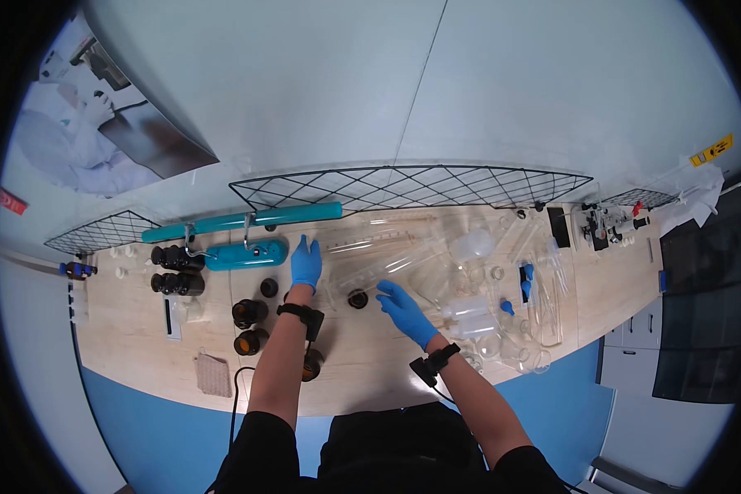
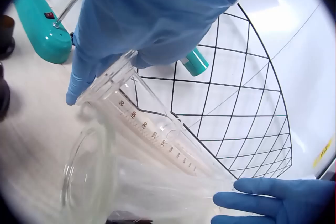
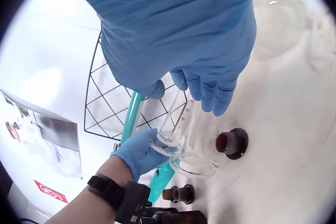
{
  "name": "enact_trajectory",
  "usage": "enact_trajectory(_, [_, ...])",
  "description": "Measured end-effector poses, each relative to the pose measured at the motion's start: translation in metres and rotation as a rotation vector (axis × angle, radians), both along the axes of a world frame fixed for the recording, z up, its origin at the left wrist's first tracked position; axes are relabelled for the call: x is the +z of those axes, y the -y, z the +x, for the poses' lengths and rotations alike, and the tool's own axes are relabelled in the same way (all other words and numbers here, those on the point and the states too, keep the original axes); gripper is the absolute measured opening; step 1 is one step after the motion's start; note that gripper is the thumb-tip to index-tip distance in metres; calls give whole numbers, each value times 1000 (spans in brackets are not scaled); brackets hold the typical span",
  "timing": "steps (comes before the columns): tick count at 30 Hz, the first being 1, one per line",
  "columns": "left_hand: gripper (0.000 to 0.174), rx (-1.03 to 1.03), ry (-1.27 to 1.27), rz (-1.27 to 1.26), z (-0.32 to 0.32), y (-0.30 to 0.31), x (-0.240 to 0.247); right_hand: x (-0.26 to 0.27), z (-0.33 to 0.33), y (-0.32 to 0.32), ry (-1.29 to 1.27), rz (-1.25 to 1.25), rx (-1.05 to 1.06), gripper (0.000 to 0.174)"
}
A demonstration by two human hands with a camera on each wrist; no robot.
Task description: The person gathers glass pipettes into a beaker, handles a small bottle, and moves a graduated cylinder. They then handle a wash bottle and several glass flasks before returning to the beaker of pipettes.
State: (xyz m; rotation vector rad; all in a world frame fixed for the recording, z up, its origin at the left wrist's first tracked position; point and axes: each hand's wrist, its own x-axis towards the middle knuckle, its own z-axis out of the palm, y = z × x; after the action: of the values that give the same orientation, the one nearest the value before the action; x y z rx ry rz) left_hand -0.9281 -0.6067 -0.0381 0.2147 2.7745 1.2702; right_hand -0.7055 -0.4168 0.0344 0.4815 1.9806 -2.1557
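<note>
At the base of a clear graduated cylinder (image 2: 152, 129) (image 3: 181, 121) is my left hand (image 1: 306, 265) (image 2: 142, 24) (image 3: 137, 153), its fingers gripping the glass foot. A second, wider clear glass cylinder (image 2: 152, 182) (image 3: 197, 145) lies beside it on the near side. My right hand (image 1: 407, 314) (image 2: 283, 200) (image 3: 178, 29) hovers palm down near the wider cylinder, fingers spread and fairly straight; any contact with the glass cannot be told. Below the cylinders, a dark brown stopper (image 1: 357, 299) (image 3: 231, 143) sits on the table, left of my right fingertips in the head view.
Brown bottles (image 1: 249, 312) and a teal device (image 1: 245, 254) stand at the left. A black wire grid (image 1: 412, 188) (image 2: 236, 98) runs along the wall behind. Clear flasks and beakers (image 1: 473, 247) crowd the right. A folded cloth (image 1: 213, 374) lies front left.
</note>
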Motion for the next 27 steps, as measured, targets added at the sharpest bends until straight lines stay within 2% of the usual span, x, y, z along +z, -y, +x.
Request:
enact_trajectory(4, [50,90,65,-53,24,-6,58,-9,-12,2,-44,-3,-8,48])
enact_trajectory(8, [47,119,2,33,30,-2,73,-4,-19,4,-36,-67,-38,48])
enact_trajectory(11, [45,111,29,40,34,6,86,0,-26,3,-23,-119,-61,55])
enact_trajectory(13, [45,122,-79,172,43,13,93,21,-34,5,1,-305,-244,65])
enact_trajectory(17, [46,81,-33,151,63,30,125,64,-56,-1,-124,-336,-372,72])
enact_trajectory(19, [45,107,109,323,73,40,124,80,-65,-5,-271,-409,-485,70])
enact_trajectory(20, [45,104,99,322,80,43,137,90,-67,-6,-281,-414,-486,70])
enact_trajectory(22, [44,173,558,659,101,41,178,119,-69,-11,-414,-348,-543,67])
enact_trajectory(23, [44,167,548,662,110,39,186,135,-67,-13,-426,-348,-542,67])
enact_trajectory(25, [45,82,641,867,134,37,195,170,-59,-12,-596,-291,-492,64])
enact_trajectory(26, [45,73,633,872,147,35,198,188,-56,-11,-647,-153,-504,63])
enact_trajectory(27, [46,27,703,939,159,32,201,207,-52,-10,-661,-147,-500,63])
